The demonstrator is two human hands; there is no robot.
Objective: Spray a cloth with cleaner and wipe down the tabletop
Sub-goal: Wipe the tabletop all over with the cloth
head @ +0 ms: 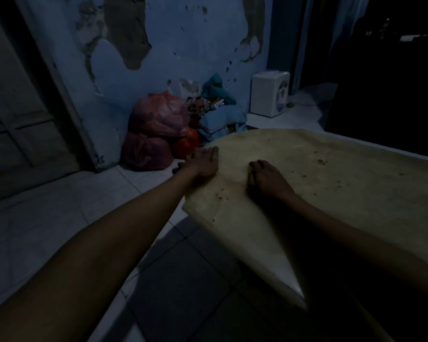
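The tabletop [331, 183] is a beige, rounded-corner surface with dark specks and stains, filling the right half of the head view. My left hand [203, 162] lies flat on its far left edge, fingers stretched along the rim and nothing in it. My right hand [266, 178] rests palm down on the tabletop a little to the right, fingers bent with the tips pressing on the surface; I see nothing under it. No cloth or spray bottle is in view. The room is very dim.
Red plastic bags [156, 129] and a heap of blue cloth [223, 119] lie against the peeling blue wall beyond the table. A white water dispenser [269, 93] stands on the floor at the back right. A wooden door [22, 107] is left. White tile floor [59, 206] lies below.
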